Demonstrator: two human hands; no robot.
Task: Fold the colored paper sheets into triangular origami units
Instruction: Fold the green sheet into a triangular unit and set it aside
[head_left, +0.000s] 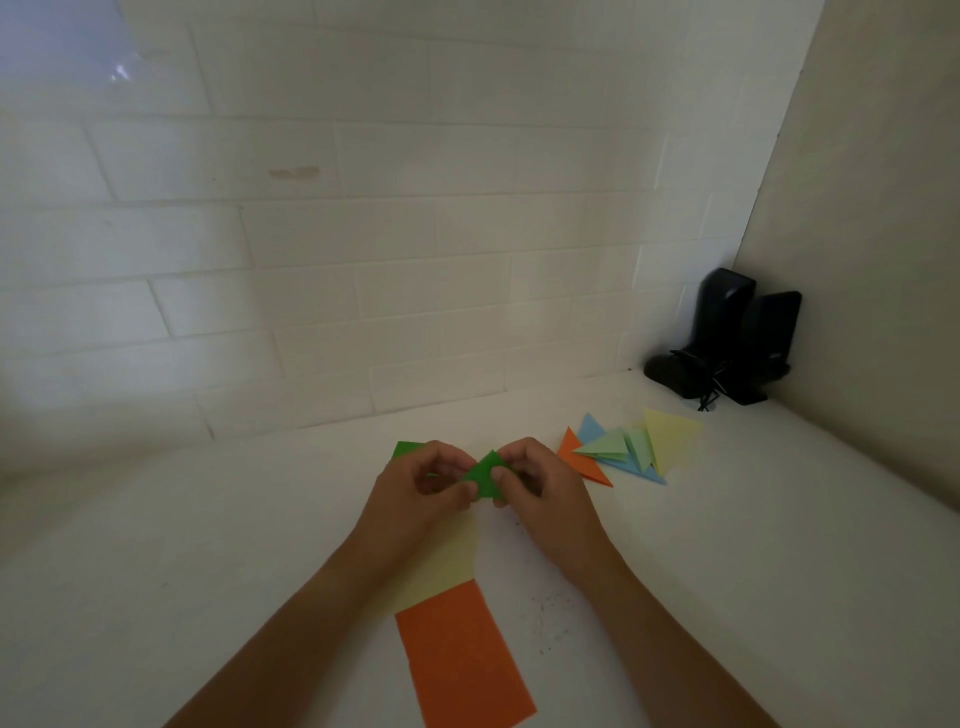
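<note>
So the white tabletop (208, 571) takes up the whole lower half of the frame, backed by a white brick wall, and everything's laid out like a little assembly line. Bottom centre there's an orange sheet (462, 660) lying flat, with a pale yellow sheet (447, 561) just above it and partly tucked under the left forearm. My guess is those are the unfolded stock, parked right in front so the next one is easy to grab.

Over at centre right sits the pile of finished triangles (623, 452) – orange, blue, light green and yellow, overlapping each other. It's kept off to the side, probably so it doesn't get in the way of the folding spot. Behind it, in the right-hand corner, is some dark gear with a cable; can't tell what it is.

Dead centre, both hands are up off the surface working one piece. The left hand (421, 483) and right hand (540, 483) each have fingers curled in, pinching the green unit (485, 475) between them – looks like they're holding it from both sides to press a crease sharp. It's already triangular, so I'd say this one's near done.

Smallest bit: a green scrap (408, 448) peeks out behind the left hand's knuckles.
</note>
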